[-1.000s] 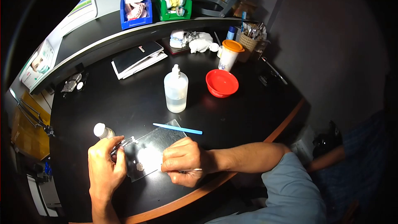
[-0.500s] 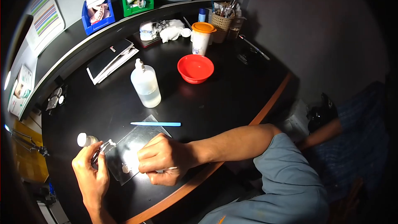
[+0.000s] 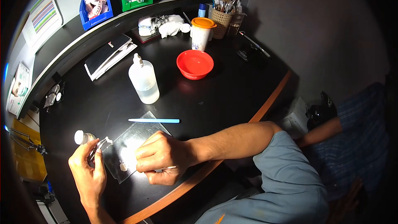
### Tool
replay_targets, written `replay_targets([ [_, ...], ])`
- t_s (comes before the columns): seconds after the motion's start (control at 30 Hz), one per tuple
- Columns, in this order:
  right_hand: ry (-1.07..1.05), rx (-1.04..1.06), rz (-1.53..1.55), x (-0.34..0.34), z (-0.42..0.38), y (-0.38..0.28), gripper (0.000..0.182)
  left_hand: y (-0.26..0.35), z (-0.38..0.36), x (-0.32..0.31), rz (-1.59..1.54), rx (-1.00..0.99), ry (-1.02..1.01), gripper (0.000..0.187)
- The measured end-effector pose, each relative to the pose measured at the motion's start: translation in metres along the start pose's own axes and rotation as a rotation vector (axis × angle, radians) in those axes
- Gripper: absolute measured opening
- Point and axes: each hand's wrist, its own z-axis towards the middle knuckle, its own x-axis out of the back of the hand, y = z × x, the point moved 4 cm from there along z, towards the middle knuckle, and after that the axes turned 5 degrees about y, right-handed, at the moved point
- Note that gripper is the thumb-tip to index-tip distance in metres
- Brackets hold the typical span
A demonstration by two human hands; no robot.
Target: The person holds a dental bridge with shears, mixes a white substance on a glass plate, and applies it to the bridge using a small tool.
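My left hand (image 3: 89,168) pinches a metal tweezer-like tool (image 3: 97,146), whose tips hold a small whitish piece (image 3: 108,140). Close to its fingertips stands a small white-capped bottle (image 3: 83,137). My right hand (image 3: 161,159) is closed around a thin pale-ended tool (image 3: 170,167) over a glass slab (image 3: 145,129); the rest of that tool is hidden in the fist. On the slab lies a small cream-coloured dab (image 3: 123,167). A blue stick-like tool (image 3: 155,120) rests across the slab's far end.
Behind the slab stand a clear pump bottle (image 3: 145,85) and a red bowl (image 3: 195,64). Farther back are an orange-lidded cup (image 3: 201,35), a brush basket (image 3: 222,21) and a notebook (image 3: 108,52). Another person's arm (image 3: 321,134) is at the right, beyond the wooden edge (image 3: 271,101).
The view has shifted slightly, so the desk items appear a little higher. Both hands keep their grips, with the left hand slightly farther left in the picture.
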Motion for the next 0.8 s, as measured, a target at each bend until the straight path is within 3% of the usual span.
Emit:
replay_targets([
  [0.8, -0.046, -0.028, -0.018, -0.0003, -0.0028, 0.0019, 0.021, 0.0027, -0.0001, -0.0001, 0.013, -0.015, -0.004, 0.024],
])
